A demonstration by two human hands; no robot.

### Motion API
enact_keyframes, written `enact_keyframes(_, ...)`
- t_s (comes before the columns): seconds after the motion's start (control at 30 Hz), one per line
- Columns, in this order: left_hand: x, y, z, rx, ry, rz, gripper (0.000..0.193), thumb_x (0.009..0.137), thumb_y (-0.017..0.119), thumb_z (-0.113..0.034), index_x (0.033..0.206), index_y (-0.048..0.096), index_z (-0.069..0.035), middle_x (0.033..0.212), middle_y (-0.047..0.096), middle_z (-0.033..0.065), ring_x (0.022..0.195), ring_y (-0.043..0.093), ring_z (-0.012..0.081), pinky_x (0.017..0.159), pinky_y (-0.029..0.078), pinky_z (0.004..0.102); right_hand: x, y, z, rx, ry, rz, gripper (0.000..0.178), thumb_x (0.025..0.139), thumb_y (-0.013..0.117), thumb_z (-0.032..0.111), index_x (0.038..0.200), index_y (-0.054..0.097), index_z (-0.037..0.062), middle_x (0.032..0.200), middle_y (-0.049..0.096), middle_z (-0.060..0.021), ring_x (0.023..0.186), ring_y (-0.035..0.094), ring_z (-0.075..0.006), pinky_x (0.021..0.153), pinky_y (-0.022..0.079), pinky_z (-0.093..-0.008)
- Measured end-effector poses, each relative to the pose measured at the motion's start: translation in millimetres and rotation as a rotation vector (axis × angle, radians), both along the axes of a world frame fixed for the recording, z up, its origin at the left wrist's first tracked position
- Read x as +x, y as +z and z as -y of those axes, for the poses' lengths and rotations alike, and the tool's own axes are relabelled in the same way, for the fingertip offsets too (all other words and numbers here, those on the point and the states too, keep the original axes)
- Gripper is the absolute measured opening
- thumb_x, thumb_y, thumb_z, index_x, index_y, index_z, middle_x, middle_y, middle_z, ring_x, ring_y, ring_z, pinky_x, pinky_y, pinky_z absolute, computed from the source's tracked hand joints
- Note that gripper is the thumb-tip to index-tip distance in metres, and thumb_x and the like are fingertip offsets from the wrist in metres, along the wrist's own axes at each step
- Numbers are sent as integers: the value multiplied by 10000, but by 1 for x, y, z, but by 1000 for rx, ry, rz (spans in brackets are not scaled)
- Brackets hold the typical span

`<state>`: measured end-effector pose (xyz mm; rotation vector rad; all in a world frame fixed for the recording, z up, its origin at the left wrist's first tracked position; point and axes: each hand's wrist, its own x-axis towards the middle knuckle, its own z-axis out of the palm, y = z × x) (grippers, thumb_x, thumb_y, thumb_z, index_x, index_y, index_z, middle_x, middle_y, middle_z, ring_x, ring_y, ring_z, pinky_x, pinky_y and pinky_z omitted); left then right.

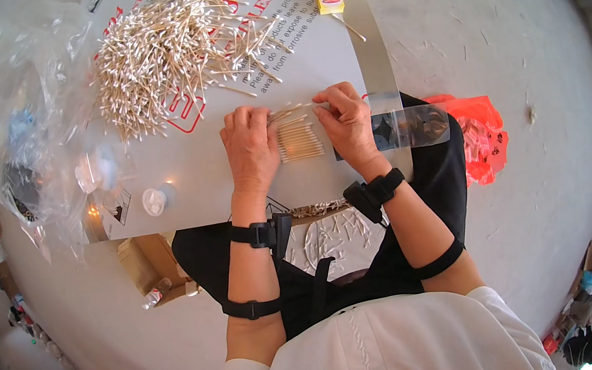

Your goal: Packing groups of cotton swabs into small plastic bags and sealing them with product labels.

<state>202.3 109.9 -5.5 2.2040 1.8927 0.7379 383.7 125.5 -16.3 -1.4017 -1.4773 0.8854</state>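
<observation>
Wooden-stemmed cotton swabs [300,142] lie side by side in a neat row on the table, between my two hands. Closed at the row's left end is my left hand [251,147], its fingertips on a few tilted cotton swabs along the row's far edge. My right hand [348,122] is curled at the upper right of the row, thumb and forefinger pinched together; what sits between them is too small to make out. Beyond my left hand spreads a large loose heap of cotton swabs [162,59].
A small yellow box [330,0] stands at the far right of the table [236,194]. Clear plastic bags [35,132] crowd the left edge, near a small white-lidded container [154,201]. Clear film [421,126] overhangs the right edge. A red bag [480,138] and cardboard box [151,264] sit lower down.
</observation>
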Motion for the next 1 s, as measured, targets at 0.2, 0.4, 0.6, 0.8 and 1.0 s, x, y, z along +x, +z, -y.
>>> enact_keyframes(0.2, -20, 3, -38, 155, 56, -42, 280, 733, 734, -35, 977, 616, -106, 1018, 549, 54, 1023, 504, 297, 837, 416, 440, 1, -2, 5, -11, -21, -67, 125, 819, 651, -36, 942, 655, -17, 975, 586, -73, 691, 534, -106, 631, 455, -231)
enact_keyframes(0.4, -25, -3, -50, -69, -84, -96, 176, 734, 737, -49, 830, 597, -94, 904, 579, 37, 937, 523, 281, 821, 421, 436, -2, -2, -4, 63, 16, 54, 134, 783, 663, 7, 917, 667, 15, 939, 597, -115, 724, 629, -264, 644, 523, -348)
enact_keyframes(0.6, 11, -12, -21, 40, 2, 86, 185, 763, 697, -26, 910, 599, -80, 970, 579, 71, 983, 517, 300, 848, 412, 442, 0, -7, -40, 263, 287, 469, 24, 815, 651, 77, 813, 631, 64, 827, 592, -86, 728, 617, -316, 638, 503, -411)
enact_keyframes(0.8, 34, -19, 12, 2, 34, -157, 600, 873, 652, -260, 1377, 451, -4, 1450, 415, 198, 1370, 362, 352, 1114, 268, 548, 2, -2, -55, 307, 454, 475, 43, 798, 629, 44, 821, 609, 74, 817, 579, -84, 836, 596, -333, 691, 501, -402)
enact_keyframes(1.0, 43, -9, 36, -176, -14, -181, 811, 873, 636, -432, 1478, 326, 9, 1556, 292, 204, 1458, 250, 339, 1170, 146, 565, 1, -10, -32, 70, 223, -220, 162, 931, 554, 39, 1056, 655, 25, 1137, 627, -108, 1086, 596, -238, 923, 479, -307)
